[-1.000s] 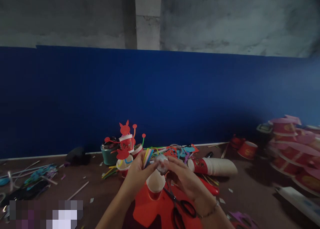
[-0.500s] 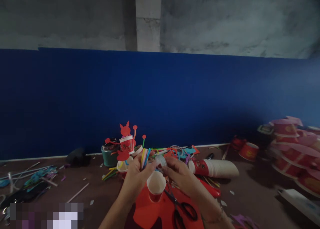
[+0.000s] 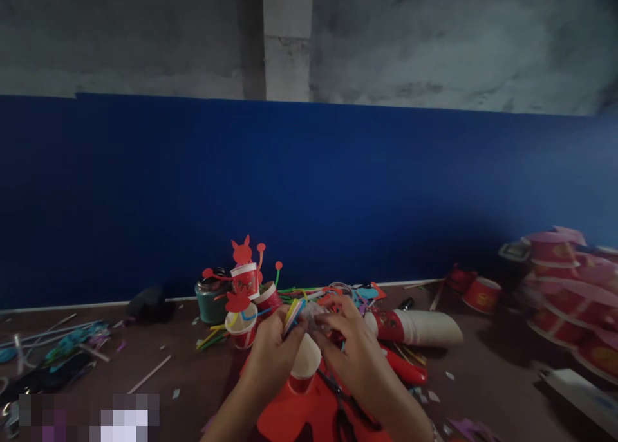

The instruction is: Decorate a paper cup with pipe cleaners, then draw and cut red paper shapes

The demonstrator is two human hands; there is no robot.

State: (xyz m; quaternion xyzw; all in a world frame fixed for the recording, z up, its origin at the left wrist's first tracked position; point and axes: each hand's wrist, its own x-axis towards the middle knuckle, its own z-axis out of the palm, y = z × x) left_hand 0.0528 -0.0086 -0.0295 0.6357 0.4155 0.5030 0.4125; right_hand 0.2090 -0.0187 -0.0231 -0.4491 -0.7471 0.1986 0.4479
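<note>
A few drinking straws (image 3: 293, 313), yellow, white and blue, are gripped in my left hand (image 3: 277, 342) and tilt up to the right. My right hand (image 3: 350, 339) has its fingers curled at a translucent, crinkled plastic piece (image 3: 315, 317) between both hands; blur hides its exact kind. Below them, an open paper cup (image 3: 306, 357) stands upright on red sheet (image 3: 290, 419). Scissors with dark handles (image 3: 350, 406) lie beside the cup, partly hidden under my right forearm.
Decorated red cups (image 3: 245, 280) with straw arms stand at the left, by a teal jar (image 3: 211, 300). On the right lie a stack of paper cups (image 3: 420, 326) and a blurred pile of red and pink cup crafts (image 3: 570, 300). Straws and scraps (image 3: 82, 339) litter the left. A blue panel (image 3: 309, 191) rises behind.
The straws have tipped further right in my left hand. My right hand has shifted slightly, its fingers raised and spread a little more. The upright cup shows slightly further right.
</note>
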